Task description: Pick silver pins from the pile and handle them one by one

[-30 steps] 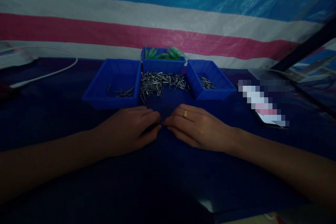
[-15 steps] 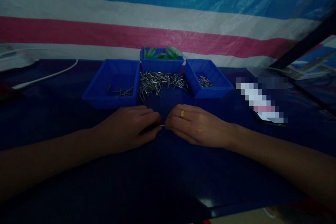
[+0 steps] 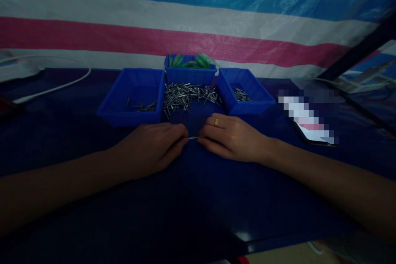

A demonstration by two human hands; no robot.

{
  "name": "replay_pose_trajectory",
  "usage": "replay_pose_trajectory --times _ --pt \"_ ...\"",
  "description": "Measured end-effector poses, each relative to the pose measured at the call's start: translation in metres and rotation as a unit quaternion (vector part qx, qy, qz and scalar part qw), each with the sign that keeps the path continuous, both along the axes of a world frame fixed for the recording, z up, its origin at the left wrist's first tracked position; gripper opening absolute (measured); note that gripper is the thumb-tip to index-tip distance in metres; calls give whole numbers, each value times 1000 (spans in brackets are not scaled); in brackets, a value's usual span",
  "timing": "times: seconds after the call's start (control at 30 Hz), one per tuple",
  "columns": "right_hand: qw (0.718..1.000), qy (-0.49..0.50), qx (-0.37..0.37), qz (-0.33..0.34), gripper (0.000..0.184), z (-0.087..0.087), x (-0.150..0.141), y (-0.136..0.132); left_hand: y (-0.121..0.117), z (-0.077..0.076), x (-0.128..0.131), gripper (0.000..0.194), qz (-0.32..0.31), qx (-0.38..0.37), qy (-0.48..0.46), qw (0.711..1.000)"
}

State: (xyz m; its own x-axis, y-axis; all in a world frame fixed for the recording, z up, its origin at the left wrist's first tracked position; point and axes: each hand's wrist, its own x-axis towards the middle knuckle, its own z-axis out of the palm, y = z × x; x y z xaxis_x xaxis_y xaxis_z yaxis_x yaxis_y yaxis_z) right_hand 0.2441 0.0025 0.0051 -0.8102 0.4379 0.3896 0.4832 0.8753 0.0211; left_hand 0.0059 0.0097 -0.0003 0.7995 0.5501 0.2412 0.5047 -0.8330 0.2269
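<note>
My left hand (image 3: 154, 148) and my right hand (image 3: 235, 138) rest on the dark blue table, fingertips facing each other. Between them a thin metal pin (image 3: 194, 137) is pinched at both ends. A gold ring sits on my right hand. Just beyond the hands lies a loose pile of metal pins (image 3: 188, 95) on the table. A left blue bin (image 3: 131, 97) holds a few pins, a right blue bin (image 3: 244, 90) holds a small heap, and a back blue bin (image 3: 190, 75) holds green pieces.
A striped blue, white and pink tarp (image 3: 198, 29) hangs behind the table. A white cable (image 3: 55, 86) curves at the left. A phone (image 3: 309, 119) lies at the right. The table's front edge (image 3: 278, 243) shows at the bottom right.
Both hands slid a little farther from me toward the pile and drew slightly apart, so more of the pin now shows between the fingertips.
</note>
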Motion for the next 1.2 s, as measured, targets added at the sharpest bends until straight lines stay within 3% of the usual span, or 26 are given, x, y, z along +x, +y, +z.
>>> replay_pose_trajectory --times 0.2,0.37,0.57,0.77,0.93,1.07,1.2 --pt "999 10 30 39 34 0 -1 0 0 3 1 25 -18 -9 -9 1000" --pt "996 11 52 72 33 1 -2 -3 -1 2 -2 21 -85 11 -20 996" --pt "996 32 -8 86 37 5 -9 -16 -3 4 -4 19 -135 57 -63 987" --pt "997 -2 -22 76 38 5 -9 -16 -4 4 -8 21 -132 60 -95 985" --pt "997 -3 -32 69 39 4 -7 -12 -4 6 -6 22 -176 65 -128 974" --pt "996 26 -86 23 35 4 -4 -9 -3 5 -2 11 -126 61 -125 982" --pt "993 46 -107 17 34 3 0 -6 0 1 0 25 -49 33 -59 997"
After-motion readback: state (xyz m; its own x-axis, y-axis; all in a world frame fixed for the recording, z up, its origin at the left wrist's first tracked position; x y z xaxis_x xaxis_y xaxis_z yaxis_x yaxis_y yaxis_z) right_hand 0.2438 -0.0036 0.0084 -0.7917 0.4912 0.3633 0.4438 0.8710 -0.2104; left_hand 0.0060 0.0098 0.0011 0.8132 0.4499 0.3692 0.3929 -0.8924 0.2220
